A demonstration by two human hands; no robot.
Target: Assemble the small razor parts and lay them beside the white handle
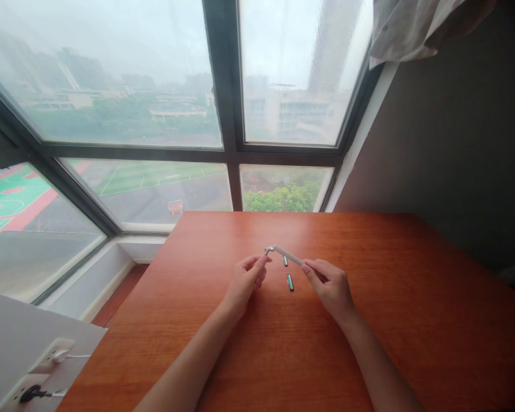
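Note:
Between the thumb and fingers of my left hand point(245, 281) is a razor handle point(269, 250), its shiny silver bent end showing and the rest hidden in the grip. My right hand point(331, 286) is closed on the lower end of a slim pale stick point(288, 255), whose kind I cannot make out. The stick slants up to the left, its far tip at or very near the silver end. Beneath, two small dark pieces with teal strips, like razor cartridges, lie on the table: one cartridge point(290, 282) between my hands, another cartridge point(285, 261) just behind, partly covered by the stick.
The reddish-brown wooden table point(257, 355) reaches to large dark-framed windows point(229, 114). A grey wall point(446, 149) stands on the right, with a pale curtain point(412, 28) above. Wall sockets with a white plug point(60, 357) and a black plug point(32, 393) are at lower left.

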